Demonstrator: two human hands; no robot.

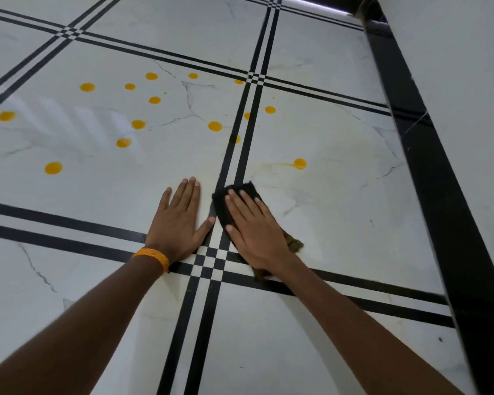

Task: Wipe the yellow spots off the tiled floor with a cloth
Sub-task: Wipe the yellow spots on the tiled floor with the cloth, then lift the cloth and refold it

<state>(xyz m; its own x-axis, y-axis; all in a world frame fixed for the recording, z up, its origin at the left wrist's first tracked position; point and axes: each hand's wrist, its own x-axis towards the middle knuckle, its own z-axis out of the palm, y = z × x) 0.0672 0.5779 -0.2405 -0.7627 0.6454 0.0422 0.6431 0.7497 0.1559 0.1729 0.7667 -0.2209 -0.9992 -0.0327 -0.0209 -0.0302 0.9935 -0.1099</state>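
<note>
Hands flat: right (255,229) pressing cloth (234,202), left (180,223) bracing.

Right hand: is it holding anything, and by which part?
The right hand presses a dark cloth flat to the floor, palm over its middle, not gripping. The left hand holds nothing.

Most of dark cloth (240,203) hidden beneath right hand (257,232), frayed end blurred beside wrist, both forearms cut off by lower edge, smear left of nearest yellow spot (300,163) faint
</note>
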